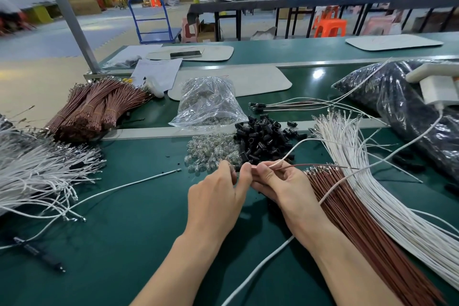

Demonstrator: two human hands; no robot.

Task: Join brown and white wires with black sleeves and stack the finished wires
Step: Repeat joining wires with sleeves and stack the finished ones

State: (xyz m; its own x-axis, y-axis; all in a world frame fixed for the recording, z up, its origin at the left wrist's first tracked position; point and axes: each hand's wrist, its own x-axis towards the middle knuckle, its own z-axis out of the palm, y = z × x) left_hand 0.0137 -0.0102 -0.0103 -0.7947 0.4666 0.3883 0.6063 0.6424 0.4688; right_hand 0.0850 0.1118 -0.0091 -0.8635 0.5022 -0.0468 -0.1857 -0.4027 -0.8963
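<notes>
Two wires, a white wire (293,149) and a brown wire (313,165), meet at the centre of the green table (129,243). Their ends are pinched between the thumb and curled fingers of your right hand (280,182). Your left hand (216,196) curls its fingertips onto the same ends; what they pinch is hidden. Black sleeves (263,139) lie heaped just beyond at twelve o'clock, clear parts (207,155) at eleven. The likely risks: an end slipping from the pinch, or the trailing tails snagging the brown stock (360,226) and white stock (387,189) fanned at three to four o'clock and dragging strands loose. Finished wires (285,106) lie at one o'clock, past the sleeves, so the heap stands in the way of that reach. A loose white strand (124,185) lies at nine o'clock, a pen (37,254) at eight.
</notes>
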